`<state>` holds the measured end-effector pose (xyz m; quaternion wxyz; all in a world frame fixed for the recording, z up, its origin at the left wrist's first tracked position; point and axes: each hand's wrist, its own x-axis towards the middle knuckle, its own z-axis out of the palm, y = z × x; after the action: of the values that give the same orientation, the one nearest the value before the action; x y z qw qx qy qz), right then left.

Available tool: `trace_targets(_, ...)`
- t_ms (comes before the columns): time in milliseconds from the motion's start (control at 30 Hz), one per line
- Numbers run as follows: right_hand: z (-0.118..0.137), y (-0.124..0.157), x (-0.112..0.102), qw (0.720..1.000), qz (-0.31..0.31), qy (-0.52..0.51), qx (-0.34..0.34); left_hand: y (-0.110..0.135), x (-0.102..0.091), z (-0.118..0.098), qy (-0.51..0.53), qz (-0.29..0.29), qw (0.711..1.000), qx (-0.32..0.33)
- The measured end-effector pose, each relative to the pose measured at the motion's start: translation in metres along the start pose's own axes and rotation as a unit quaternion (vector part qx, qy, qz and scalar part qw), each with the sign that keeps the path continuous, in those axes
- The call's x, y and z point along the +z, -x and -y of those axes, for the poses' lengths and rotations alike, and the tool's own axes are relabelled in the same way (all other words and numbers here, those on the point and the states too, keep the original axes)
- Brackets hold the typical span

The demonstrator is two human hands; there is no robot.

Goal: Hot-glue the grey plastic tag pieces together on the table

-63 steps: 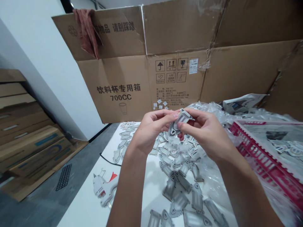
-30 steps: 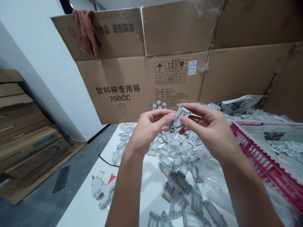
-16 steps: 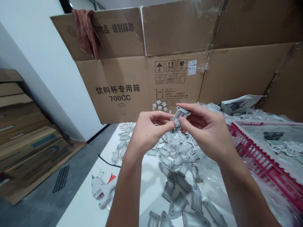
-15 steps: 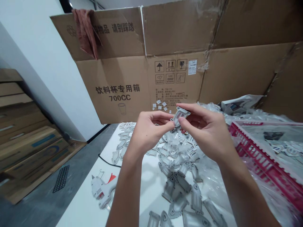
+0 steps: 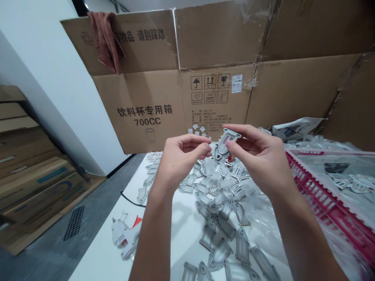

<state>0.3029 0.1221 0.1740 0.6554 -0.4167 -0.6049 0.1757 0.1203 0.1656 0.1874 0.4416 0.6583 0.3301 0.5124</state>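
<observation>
Between the thumb and fingers of my right hand (image 5: 260, 156) is a grey plastic piece (image 5: 225, 143). It is tilted, with a flat bar at its upper end and a tapered, looped lower end. My left hand (image 5: 184, 156) is just left of the piece, apart from it. Its thumb and fingertips are pressed together, and whatever they may hold is too small or hidden to make out. Below both hands, many similar grey pieces (image 5: 242, 244) lie scattered and heaped on the white table (image 5: 96, 249), some among clear plastic bags (image 5: 263, 210).
A glue gun (image 5: 124, 236) lies at the table's left, its black cord behind. A pink basket (image 5: 325, 199) with more pieces stands at the right. Large cardboard (image 5: 149, 89) walls the back, with small stickers (image 5: 197, 127) on it and a brown cloth (image 5: 106, 39) over its top edge.
My left hand has let go of the grey plastic piece and drawn away to the left. My right hand keeps the piece and has shifted slightly right and up.
</observation>
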Motion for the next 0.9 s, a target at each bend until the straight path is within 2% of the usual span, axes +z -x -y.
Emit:
trace_targets(167,0.002,-0.001,0.000,1.000,-0.002,-0.009,0.002,0.003,0.002,-0.006,-0.014,0.022,0.999,0.020)
trace_targets(333,0.003,0.003,0.002,0.999,-0.010,0.041,-0.026,0.008,0.007,-0.011,-0.060,0.026,0.997,0.045)
trace_targets(600,0.008,0.007,0.007,0.994,-0.006,0.085,-0.074,0.010,0.010,-0.011,-0.091,-0.004,0.994,0.058)
trace_targets(900,0.004,0.007,0.008,0.993,0.008,0.083,-0.089,0.009,0.010,-0.007,-0.122,-0.043,0.990,0.051)
